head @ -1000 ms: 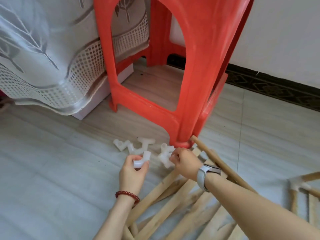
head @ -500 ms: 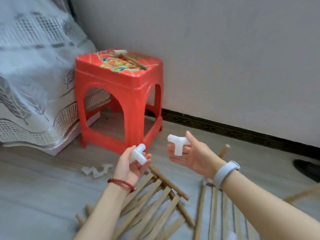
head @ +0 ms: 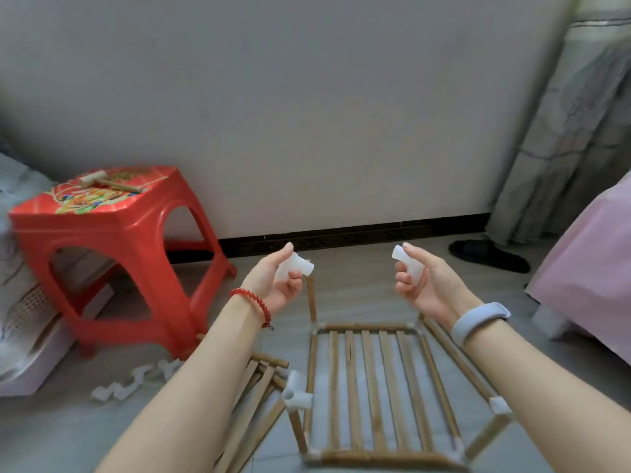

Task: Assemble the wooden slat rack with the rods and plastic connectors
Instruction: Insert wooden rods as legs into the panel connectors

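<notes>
A partly built wooden slat rack lies on the floor in front of me, several slats across, with upright rods at its corners. A white connector caps the near left upright and another connector the near right one. My left hand holds a white T-shaped connector above the far left upright rod. My right hand grips a second white connector above the rack's far right corner. Both hands are raised, palms up.
A red plastic stool stands at the left with a wooden mallet on top. Loose connectors and spare wooden slats lie beside it. A dark slipper sits by the wall; a pink-covered piece of furniture is at the right.
Both hands picked connectors off the floor by the stool, lifted them, and moved right over the slat rack. My view swung from the stool to the rack.
</notes>
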